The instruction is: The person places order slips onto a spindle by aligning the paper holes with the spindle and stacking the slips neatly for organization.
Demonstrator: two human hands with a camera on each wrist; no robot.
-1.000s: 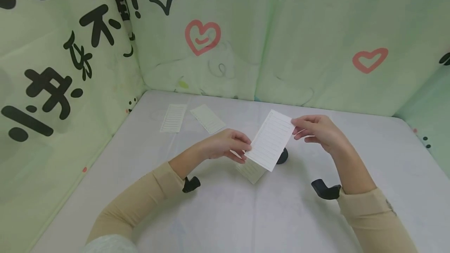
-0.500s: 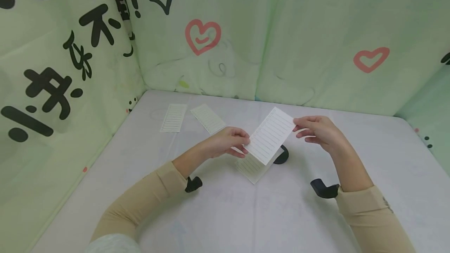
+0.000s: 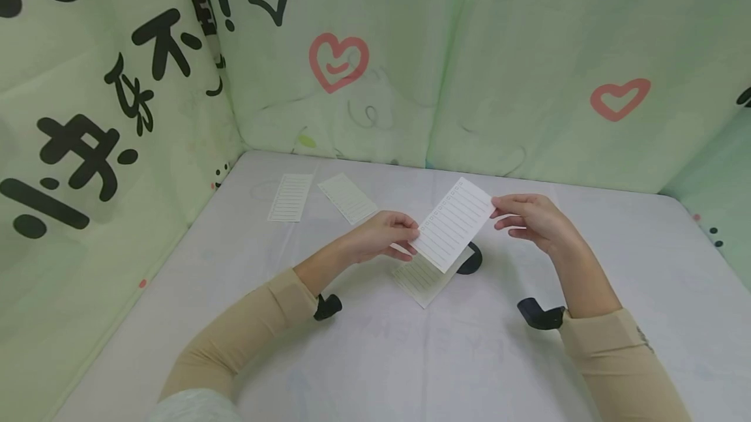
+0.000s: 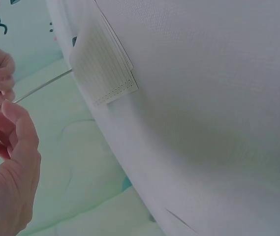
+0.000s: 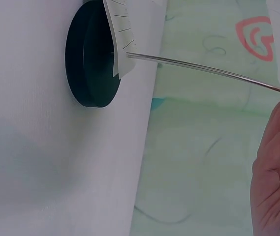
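My left hand (image 3: 381,236) pinches the lower left edge of a white lined sheet (image 3: 454,226). At the opposite edge, the thumb and fingers of my right hand (image 3: 536,220) pinch its upper right side. The sheet is raised above a paper spike, whose round black base (image 3: 474,260) stands on the table. From that base a thin metal rod (image 5: 203,69) rises to the sheet, ending right at my right fingertips in the right wrist view. Low on the rod sit a few lined sheets (image 4: 103,64), seen edge to edge in the left wrist view.
Two more lined slips lie on the table at the back left, one straight (image 3: 290,197) and one slanted (image 3: 346,197). Pale green curtains (image 3: 528,30) with printed hearts and characters enclose the white table (image 3: 364,357). Black wrist mounts (image 3: 540,315) stick out from both sleeves.
The held sheet has shifted slightly up and away and tilted, uncovering more of the lower sheets and black base. Both hands keep their pinch on it; the left has risen a little.
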